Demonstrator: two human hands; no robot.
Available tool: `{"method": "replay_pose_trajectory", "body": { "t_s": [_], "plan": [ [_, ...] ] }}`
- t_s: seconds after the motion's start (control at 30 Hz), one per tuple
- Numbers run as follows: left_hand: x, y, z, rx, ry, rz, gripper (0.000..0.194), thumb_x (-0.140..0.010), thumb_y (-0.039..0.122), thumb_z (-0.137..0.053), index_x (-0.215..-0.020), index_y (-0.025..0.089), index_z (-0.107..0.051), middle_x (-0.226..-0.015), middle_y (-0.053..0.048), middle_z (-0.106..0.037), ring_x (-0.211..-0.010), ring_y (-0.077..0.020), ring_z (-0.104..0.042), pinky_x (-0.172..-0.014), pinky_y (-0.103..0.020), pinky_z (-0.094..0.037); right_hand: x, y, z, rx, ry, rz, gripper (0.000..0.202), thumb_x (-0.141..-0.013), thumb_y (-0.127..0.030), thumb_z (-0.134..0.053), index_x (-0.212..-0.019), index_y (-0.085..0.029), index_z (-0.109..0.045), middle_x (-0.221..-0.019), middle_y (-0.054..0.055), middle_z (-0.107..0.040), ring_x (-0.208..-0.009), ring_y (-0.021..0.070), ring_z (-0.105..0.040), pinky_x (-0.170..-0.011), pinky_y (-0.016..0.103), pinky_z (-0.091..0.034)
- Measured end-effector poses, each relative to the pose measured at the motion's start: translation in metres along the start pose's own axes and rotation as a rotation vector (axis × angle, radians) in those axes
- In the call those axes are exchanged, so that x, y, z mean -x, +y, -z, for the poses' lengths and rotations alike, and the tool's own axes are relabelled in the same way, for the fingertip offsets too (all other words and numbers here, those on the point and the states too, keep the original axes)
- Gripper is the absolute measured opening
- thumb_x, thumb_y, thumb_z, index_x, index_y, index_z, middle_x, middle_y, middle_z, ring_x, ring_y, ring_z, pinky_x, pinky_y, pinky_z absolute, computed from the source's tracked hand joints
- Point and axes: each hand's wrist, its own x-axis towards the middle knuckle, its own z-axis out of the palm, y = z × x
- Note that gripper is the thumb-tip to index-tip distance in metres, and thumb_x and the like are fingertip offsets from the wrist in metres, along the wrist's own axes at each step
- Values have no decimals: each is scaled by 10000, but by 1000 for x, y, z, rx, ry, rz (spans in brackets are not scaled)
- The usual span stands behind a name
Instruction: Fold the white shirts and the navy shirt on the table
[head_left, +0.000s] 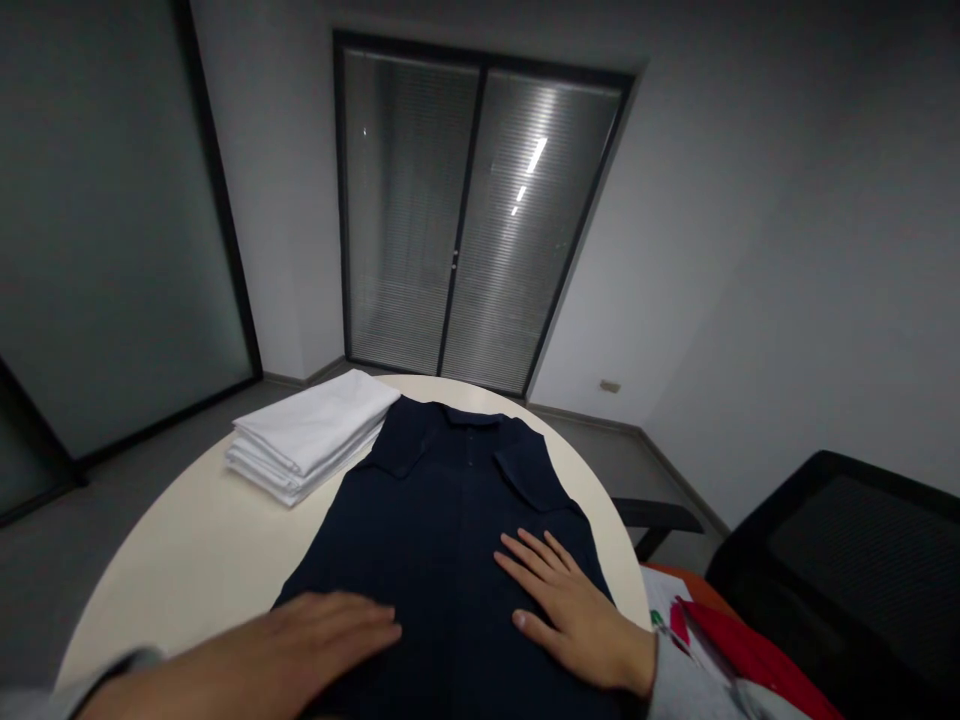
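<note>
A dark navy collared shirt (442, 530) lies spread on the round cream table (202, 530), its collar toward the far edge and its lower part running out of view at the bottom. My right hand (559, 605) rests flat on the right side of the shirt, fingers spread. Over the lower left of the shirt is my left hand (300, 640), slightly blurred, with its fingers stretched out and nothing in them. Whether its palm touches the cloth I cannot tell. A stack of folded white cloths (311, 435) sits left of the shirt's collar.
At the right stands a black mesh office chair (862, 570), its armrest (656, 514) close to the table edge. Red fabric (750, 650) and papers lie on an orange surface there. Beyond the table are a glass door with blinds (480, 220) and pale walls.
</note>
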Motion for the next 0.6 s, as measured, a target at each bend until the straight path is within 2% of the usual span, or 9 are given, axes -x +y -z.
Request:
{"method": "replay_pose_trajectory", "body": {
  "t_s": [0.03,0.1,0.17,0.27,0.37,0.43,0.5,0.53,0.6],
  "plan": [
    [-16,-1,16,26,-9,73,572,-1039,510,-530,-1586,479,-364,-1576,53,-532,-1403,-233,-558,-1170,-385,-460,0,-1,1,-11,-11,-3,639,-1039,-554,-480,-1624,-405,-270,-1718,7,-249,-1600,292,-151,-1284,620,-37],
    [-66,-8,35,59,-65,111,519,-1052,561,-451,-1547,406,-472,-1558,18,-560,-1415,-247,-542,-1196,-430,-423,-3,-5,1,-24,-4,-28,650,-1014,-552,-529,-1609,-392,-326,-1711,16,-281,-1596,295,-172,-1285,616,-54],
    [-131,-22,37,-11,-106,107,535,-1058,540,-409,-1512,291,-540,-1526,-58,-592,-1388,-270,-562,-1179,-448,-426,-6,-10,-1,-18,35,-60,636,-991,-566,-560,-1575,-369,-404,-1688,25,-341,-1586,295,-211,-1287,612,-66],
    [-233,-57,29,-188,-116,232,471,-988,508,-533,-1378,275,-660,-1426,-111,-667,-1292,-345,-617,-1079,-511,-478,-9,-15,-5,1,104,-88,608,-983,-595,-552,-1531,-347,-464,-1655,27,-401,-1570,289,-256,-1292,607,-69],
    [-315,-91,37,-249,23,320,469,-968,384,-573,-1410,233,-618,-1472,-173,-614,-1360,-394,-531,-1123,-610,-367,-10,-14,-6,-2,112,-98,602,-972,-574,-576,-1520,-349,-476,-1654,21,-403,-1565,294,-269,-1292,608,-81],
    [-353,-107,50,-281,180,361,530,-1006,286,-472,-1522,166,-483,-1612,-224,-436,-1493,-425,-336,-1169,-676,-213,-11,-10,-6,-22,90,-107,611,-952,-539,-612,-1519,-356,-480,-1659,13,-397,-1566,299,-266,-1291,609,-82],
    [-380,-115,57,-291,291,366,567,-1028,239,-382,-1582,117,-366,-1690,-240,-273,-1549,-433,-187,-1182,-689,-124,-13,-6,-7,-54,82,-111,616,-937,-522,-635,-1515,-375,-483,-1661,-5,-394,-1567,295,-264,-1293,600,-70],
    [-389,-117,56,-287,310,347,566,-1037,247,-360,-1588,117,-352,-1700,-231,-255,-1552,-425,-181,-1190,-671,-126,-13,-5,-7,-70,90,-112,611,-935,-521,-640,-1511,-387,-486,-1660,-16,-395,-1566,289,-264,-1295,593,-63],
    [-399,-119,42,-266,274,277,542,-1052,335,-369,-1566,167,-407,-1677,-181,-346,-1521,-384,-289,-1197,-597,-211,-13,-5,-7,-96,123,-116,584,-945,-527,-633,-1499,-407,-495,-1653,-34,-406,-1563,276,-271,-1298,575,-49]
  ]
}}
